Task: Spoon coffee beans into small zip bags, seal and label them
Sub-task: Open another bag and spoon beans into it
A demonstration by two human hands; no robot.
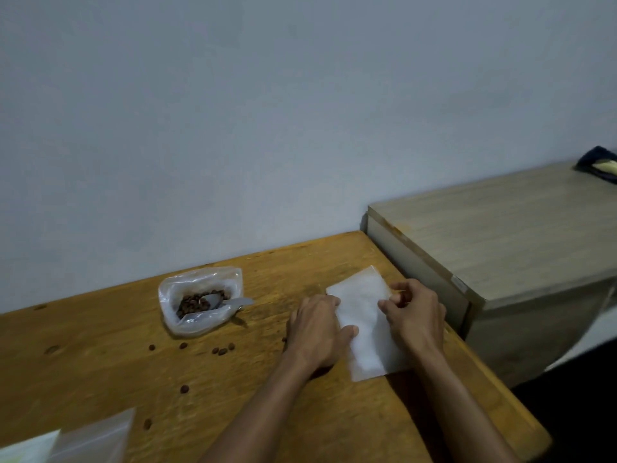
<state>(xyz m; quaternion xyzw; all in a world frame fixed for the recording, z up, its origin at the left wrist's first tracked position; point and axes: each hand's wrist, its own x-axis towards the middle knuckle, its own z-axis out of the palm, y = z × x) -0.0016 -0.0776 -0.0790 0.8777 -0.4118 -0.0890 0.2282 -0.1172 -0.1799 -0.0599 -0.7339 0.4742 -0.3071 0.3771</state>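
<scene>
Two hands point(317, 332) point(414, 315); one frosted flat zip bag point(362, 315) between them; one open clear plastic bag of brown coffee beans point(200, 302) to their left, holding one grey metal spoon point(222, 300); seven loose brown beans point(223, 351) on the table point(100, 345).

Spoon point(218, 300) in bean bag point(200, 300)
</scene>
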